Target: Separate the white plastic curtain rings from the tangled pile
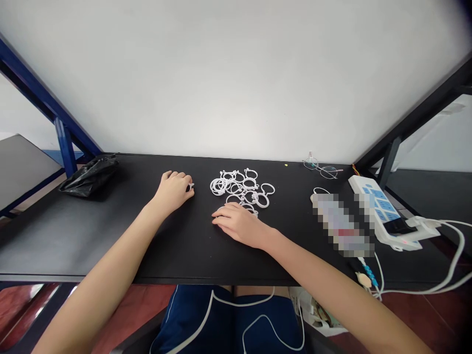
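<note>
A loose pile of thin white plastic rings (250, 184), each with a small eyelet, lies on the black tabletop (206, 255). My left hand (174, 189) rests on the table left of the pile, fingers curled downward. A bit of a white ring (191, 186) shows between its thumb and fingers; the remainder is hidden under the hand. Over the near edge of the pile lies my right hand (238, 223), palm down, its fingers stretched to the left and partly covering several rings. Whether a ring is under its fingertips is hidden.
A crumpled black plastic bag (90, 177) sits at the far left. Eyeglasses (320, 167) lie at the back right. Nearer are a blurred-out phone (341, 223) with a cable and a white power strip (383, 209) with plugs. A white wall (236, 78) stands behind.
</note>
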The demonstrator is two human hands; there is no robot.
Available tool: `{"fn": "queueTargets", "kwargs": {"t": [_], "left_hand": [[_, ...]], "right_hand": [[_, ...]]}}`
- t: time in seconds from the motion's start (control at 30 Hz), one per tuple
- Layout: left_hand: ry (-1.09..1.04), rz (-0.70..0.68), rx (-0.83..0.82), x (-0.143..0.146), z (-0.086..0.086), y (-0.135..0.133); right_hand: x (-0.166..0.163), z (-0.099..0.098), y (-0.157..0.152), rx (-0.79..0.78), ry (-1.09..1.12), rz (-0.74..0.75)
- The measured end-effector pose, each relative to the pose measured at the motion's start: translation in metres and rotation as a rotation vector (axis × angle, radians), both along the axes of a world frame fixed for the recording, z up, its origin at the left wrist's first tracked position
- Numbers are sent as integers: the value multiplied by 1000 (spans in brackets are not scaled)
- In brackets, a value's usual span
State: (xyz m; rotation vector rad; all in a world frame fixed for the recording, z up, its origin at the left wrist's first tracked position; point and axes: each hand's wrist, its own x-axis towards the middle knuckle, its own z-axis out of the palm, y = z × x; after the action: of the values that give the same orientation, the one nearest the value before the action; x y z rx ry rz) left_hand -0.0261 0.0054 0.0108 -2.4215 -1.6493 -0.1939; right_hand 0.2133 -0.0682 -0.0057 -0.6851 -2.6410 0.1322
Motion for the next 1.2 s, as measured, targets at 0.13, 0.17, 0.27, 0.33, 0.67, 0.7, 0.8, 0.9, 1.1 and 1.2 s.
{"fn": "queueTargets", "kwargs": {"t": [0.13, 0.17, 0.27, 0.33, 0.67, 0.7, 0.8, 0.9, 1.1, 1.2], "left_hand": [[-9, 13, -3, 1, 0, 0], [-10, 13, -4, 1, 0, 0], [-6, 16, -13, 2, 1, -1], [-7, 16, -25, 3, 2, -2], [7, 14, -25, 7, 5, -5], [9, 14, -25, 7, 6, -5], [22, 11, -26, 8, 7, -6], [36, 9, -40, 8, 9, -6], [44, 11, -70, 9, 11, -7], [36, 6, -72, 8, 11, -6]], "right_hand": [[2, 0, 1, -47, 33, -2], [2, -1, 1, -61, 46, 2], [3, -2, 1, -102, 107, 7], [3, -4, 1, -119, 165, -1], [4, -2, 0, -55, 582, -89], [5, -1, 0, -43, 605, -104], [6, 1, 2, -4, 665, -148], [7, 3, 2, 53, 727, -193], [5, 7, 0, 119, 837, -302], [5, 8, 0, 172, 895, -313]]}}
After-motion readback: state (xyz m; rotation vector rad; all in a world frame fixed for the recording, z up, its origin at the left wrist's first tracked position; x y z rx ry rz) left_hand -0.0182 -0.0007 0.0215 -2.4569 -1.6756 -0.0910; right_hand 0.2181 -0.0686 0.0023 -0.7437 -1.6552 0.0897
